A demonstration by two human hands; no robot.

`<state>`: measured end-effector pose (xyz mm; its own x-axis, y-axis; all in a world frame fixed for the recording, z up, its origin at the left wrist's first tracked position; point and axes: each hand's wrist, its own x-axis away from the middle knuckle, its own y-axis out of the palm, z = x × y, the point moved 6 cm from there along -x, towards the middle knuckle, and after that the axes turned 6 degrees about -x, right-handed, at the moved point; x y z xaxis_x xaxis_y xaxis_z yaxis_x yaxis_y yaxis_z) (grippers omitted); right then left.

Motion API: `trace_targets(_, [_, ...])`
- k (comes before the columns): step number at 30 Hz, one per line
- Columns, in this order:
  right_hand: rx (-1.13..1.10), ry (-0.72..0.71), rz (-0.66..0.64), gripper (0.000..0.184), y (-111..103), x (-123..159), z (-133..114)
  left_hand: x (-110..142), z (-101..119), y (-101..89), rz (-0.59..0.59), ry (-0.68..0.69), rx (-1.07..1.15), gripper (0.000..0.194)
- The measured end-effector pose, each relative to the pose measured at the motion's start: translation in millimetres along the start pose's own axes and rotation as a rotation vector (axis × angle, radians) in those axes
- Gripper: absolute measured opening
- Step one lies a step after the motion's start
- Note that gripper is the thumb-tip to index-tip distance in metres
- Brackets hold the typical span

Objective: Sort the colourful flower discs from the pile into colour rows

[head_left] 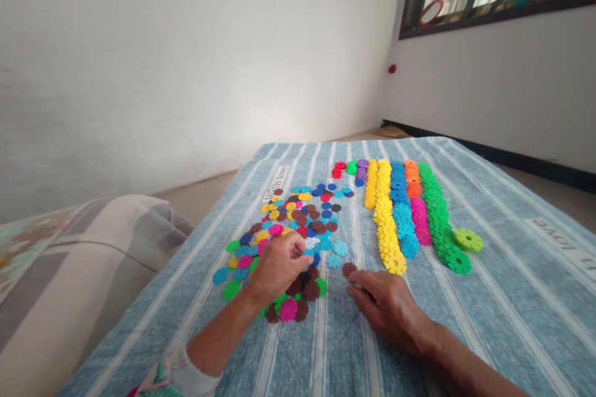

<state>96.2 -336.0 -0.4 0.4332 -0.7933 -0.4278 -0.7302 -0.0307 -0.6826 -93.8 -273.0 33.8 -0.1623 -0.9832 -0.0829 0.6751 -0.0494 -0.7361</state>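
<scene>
My left hand (280, 262) is above a loose pile of mixed-colour plastic snowflake discs (288, 310). Its fingers are curled towards the thumb, and whatever they may hold is hidden. A pale blue disc (311, 242) shows just beyond its fingertips. To the right of the pile, my right hand (391, 305) rests low over the cloth, its fingertips closed at the near edge of a brown snowflake disc (349, 270). Farther right, overlapping discs form single-colour rows: yellow (384, 217), blue (398, 183), light blue (404, 223), orange (412, 177), pink (421, 221) and green (435, 205).
A striped blue-grey cloth (503, 304) covers the table. A lime disc (468, 240) lies beside the green row's near end. Small red (339, 169), green (352, 167) and purple (362, 167) groups sit at the back. Grey-and-beige fabric (116, 248) is heaped at left.
</scene>
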Motion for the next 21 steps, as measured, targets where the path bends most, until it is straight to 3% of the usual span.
trace_targets(3, [-0.084, 0.016, 0.066, 0.018, -5.7, -3.0, -4.3, 8.0, 10.8, 12.9, -0.118, -0.041, 0.151, 0.017])
trace_targets(7, [-0.208, 0.058, 0.048, 0.028, -5.6, -6.6, -10.7, 19.0, 22.7, 33.1, -0.271, -0.056, 0.263, 0.018])
trace_targets(13, [-0.243, -0.013, 0.073, 0.021, -3.0, -7.0, -21.0, 25.1, 29.2, 50.0, -0.395, -0.078, 0.38, 0.024])
trace_targets(21, [-0.194, -0.1, 0.161, 0.018, -5.7, -6.3, -23.5, 25.8, 23.2, 53.7, -0.465, -0.09, 0.469, 0.027])
